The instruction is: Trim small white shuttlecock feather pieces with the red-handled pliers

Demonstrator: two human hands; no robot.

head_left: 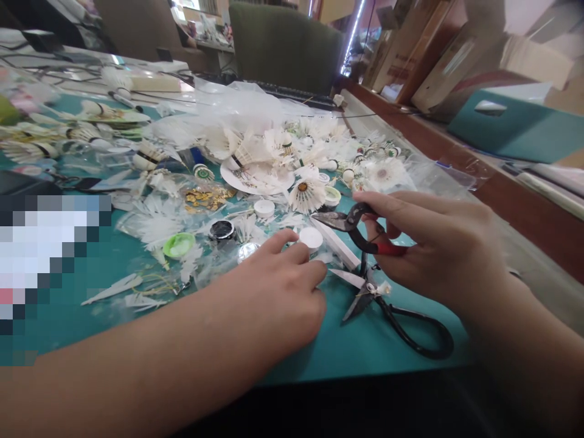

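Right hand (442, 243): fingers closed on the snips (332, 220), blades extending left from the fingertips, long axis roughly sideways. Left hand (289, 289): fingers bent, index tip beside the white cap (311, 238); the other tips are hidden, so whether they grip anything cannot be determined. Scissors (370, 288) lie below the right fingers, the nearer hand, blades parted and directed left, one loop running down-right; the other handle is partly obscured. Beyond the fingers, shuttlecocks (306, 190) overlap, individually hard to separate.
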